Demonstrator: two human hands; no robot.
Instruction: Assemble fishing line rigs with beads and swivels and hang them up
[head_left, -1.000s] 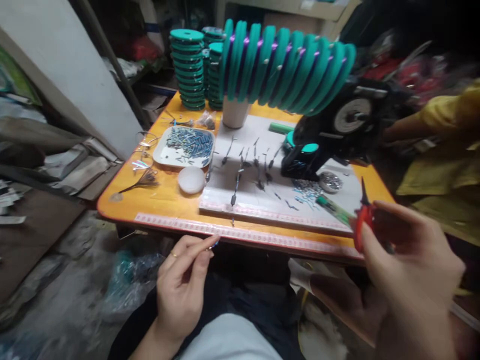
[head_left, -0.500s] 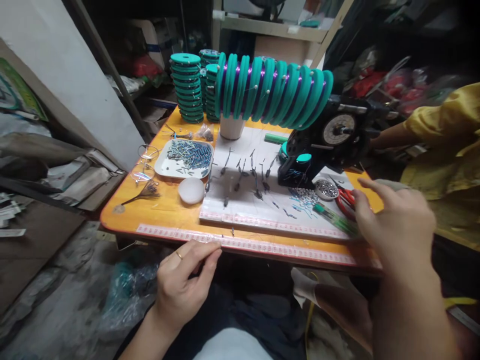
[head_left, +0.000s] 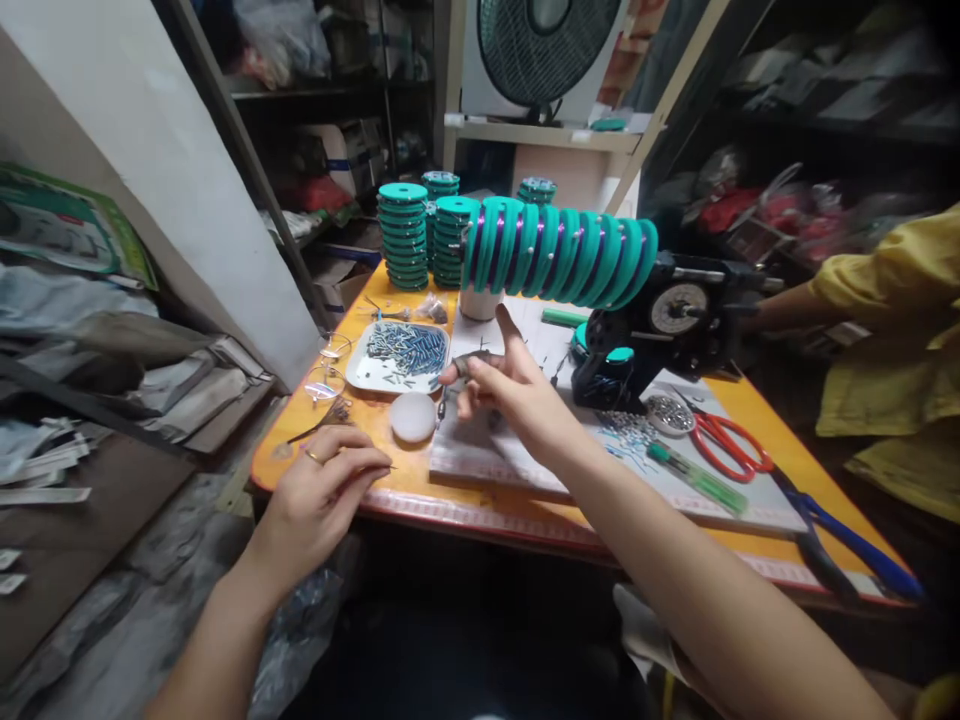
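My left hand (head_left: 326, 490), with a ring on one finger, is closed in a pinch above the table's front edge. A tiny thin tip shows at its fingertips, too small to name. My right hand (head_left: 517, 395) reaches left across the white board (head_left: 510, 462), its fingers apart and nothing visible in them. One of its fingers has a dark wrap. It partly hides the small dark wired pieces on the board. Near its fingertips are a round white dish (head_left: 412, 417) and a white tray (head_left: 358, 372) of small bluish-grey pieces.
Green spools wound with purple line (head_left: 559, 250) sit on a black winding machine (head_left: 667, 310). Stacked green spools (head_left: 403, 240) stand behind. Red-handled scissors (head_left: 731, 450), a green tube (head_left: 697, 480) and blue-handled pliers (head_left: 862, 550) lie to the right. A person in a yellow sleeve (head_left: 885, 270) is beside the machine.
My right hand has swung from the table's right side to the middle of the board, uncovering the scissors and pliers. My left hand stays pinched, now farther left in view. The view has tilted up.
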